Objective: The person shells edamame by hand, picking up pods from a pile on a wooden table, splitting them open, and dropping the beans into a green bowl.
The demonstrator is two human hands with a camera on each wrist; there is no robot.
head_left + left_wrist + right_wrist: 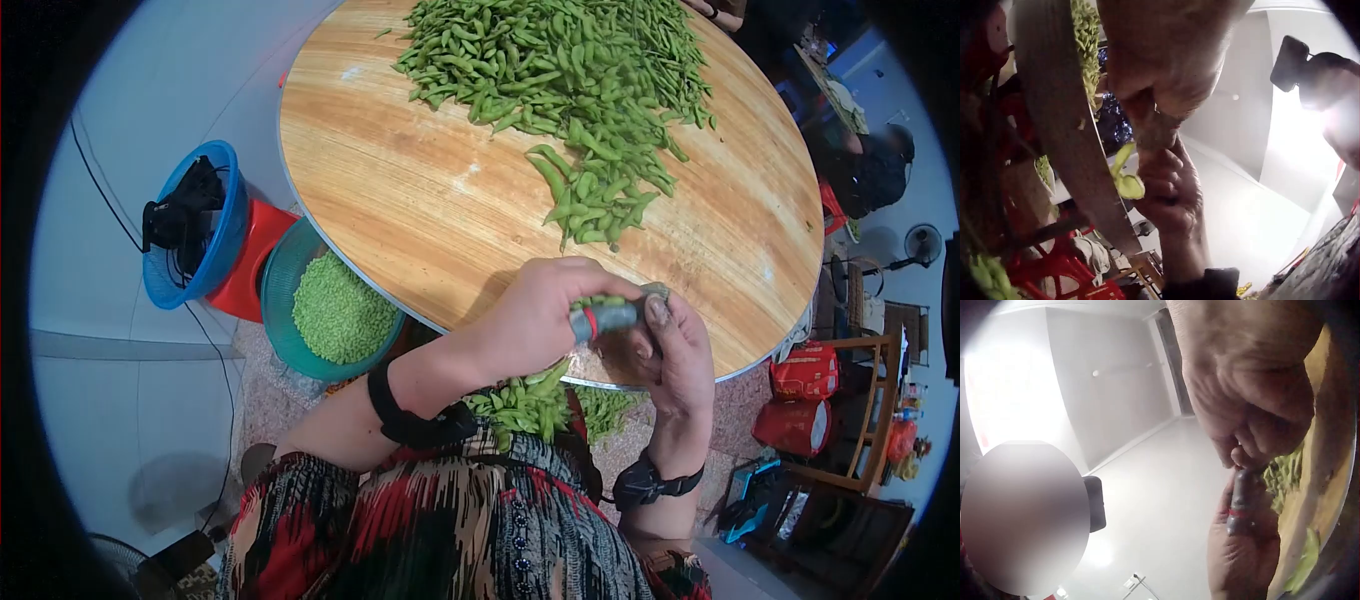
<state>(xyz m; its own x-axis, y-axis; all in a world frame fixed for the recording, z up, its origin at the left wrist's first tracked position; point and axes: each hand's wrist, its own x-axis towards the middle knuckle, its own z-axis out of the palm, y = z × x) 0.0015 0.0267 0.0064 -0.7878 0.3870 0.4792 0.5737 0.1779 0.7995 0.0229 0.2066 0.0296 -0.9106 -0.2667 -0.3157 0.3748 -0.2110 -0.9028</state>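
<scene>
My left hand [535, 310] is over the table's near edge, its fingers curled round a few green edamame pods [602, 299]. A grey cover with a red band [590, 322] wraps its thumb. My right hand [680, 350] meets it fingertip to fingertip, fingers bent and thumb tip dark with dirt; I cannot tell what lies between those fingertips. In the left wrist view a split-looking pod [1129, 181] sticks out beside the right hand's [1169, 187] curled fingers. The right wrist view shows the covered thumb [1241, 512] right at the right hand's fingers.
A big heap of pods [560, 60] covers the far part of the round wooden table [400, 190]. More pods [530, 405] lie at my lap. Below the table's left edge stands a green basket [285, 330] of shelled beans [345, 310], near a blue basin [235, 220] on a red stool [260, 245].
</scene>
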